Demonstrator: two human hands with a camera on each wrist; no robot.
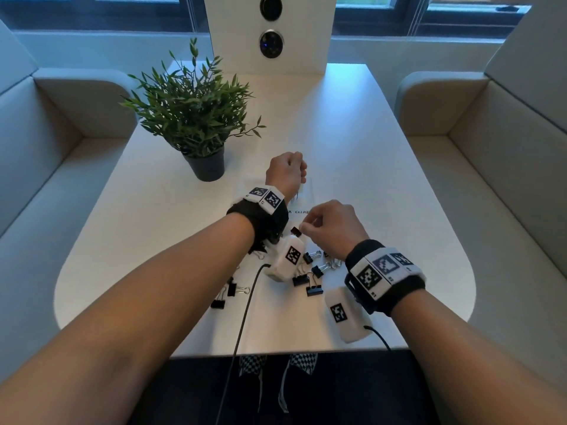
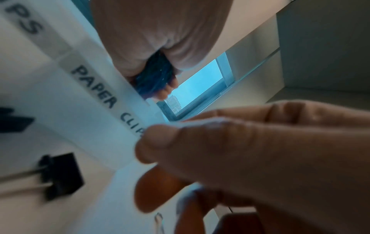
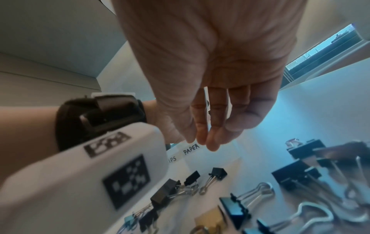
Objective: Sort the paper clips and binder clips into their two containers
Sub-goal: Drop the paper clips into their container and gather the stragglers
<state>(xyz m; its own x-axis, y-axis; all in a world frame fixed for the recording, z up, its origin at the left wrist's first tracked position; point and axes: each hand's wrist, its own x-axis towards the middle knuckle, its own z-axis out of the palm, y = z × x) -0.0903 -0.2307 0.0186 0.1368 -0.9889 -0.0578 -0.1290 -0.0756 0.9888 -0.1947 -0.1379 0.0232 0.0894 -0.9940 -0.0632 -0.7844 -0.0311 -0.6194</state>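
My left hand point(image 1: 288, 170) hovers as a fist over the clear containers point(image 1: 306, 191) behind it. In the left wrist view its curled fingers point(image 2: 170, 88) hold a bunch of blue paper clips point(image 2: 156, 77) above the label "PAPER CLIPS" point(image 2: 96, 98). My right hand point(image 1: 305, 230) is lower and nearer, fingertips pinched together just in front of the labels. A thin silver paper clip point(image 2: 158, 219) shows at its fingertips. A black binder clip point(image 1: 295, 230) lies just left of that hand. Several black binder clips point(image 1: 314, 290) are scattered on the table under both wrists.
A potted plant point(image 1: 199, 118) stands at the left, close to my left hand. A white panel point(image 1: 270, 32) closes the table's far end. Benches flank both sides. Black cables point(image 1: 245, 317) run from the wrist cameras over the table's point(image 1: 368, 148) near edge.
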